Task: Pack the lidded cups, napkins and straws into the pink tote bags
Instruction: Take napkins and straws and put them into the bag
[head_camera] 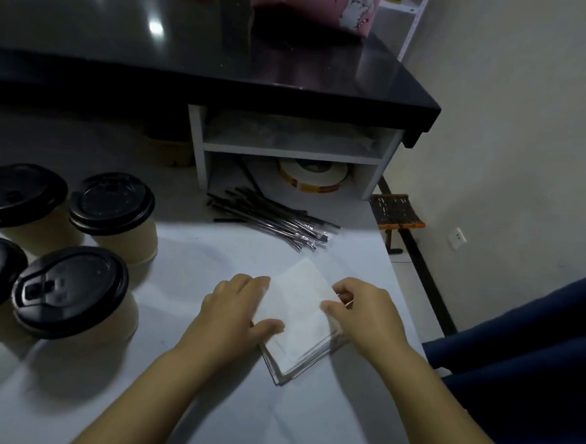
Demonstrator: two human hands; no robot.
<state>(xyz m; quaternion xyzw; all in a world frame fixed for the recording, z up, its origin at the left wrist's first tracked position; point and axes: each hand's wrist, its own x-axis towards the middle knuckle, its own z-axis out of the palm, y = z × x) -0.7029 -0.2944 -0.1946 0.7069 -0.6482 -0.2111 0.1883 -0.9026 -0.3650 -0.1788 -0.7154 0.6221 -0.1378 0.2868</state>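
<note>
A stack of white napkins [296,311] lies on the white table [205,405] near its right edge. My left hand [234,314] rests flat on the stack's left side, thumb on top. My right hand [358,315] pinches the right edge of the top napkin between thumb and fingers. Wrapped black straws [274,217] lie in a loose pile behind the napkins. Several tan paper cups with black lids [74,291] stand at the left. A pink tote bag [315,3] stands on the black counter [225,66] at the back.
A white shelf unit [289,149] under the counter holds a roll of labels [311,178]. A small wooden stool [397,211] stands on the floor to the right. Dark blue fabric [533,356] lies at the right, past the table's edge.
</note>
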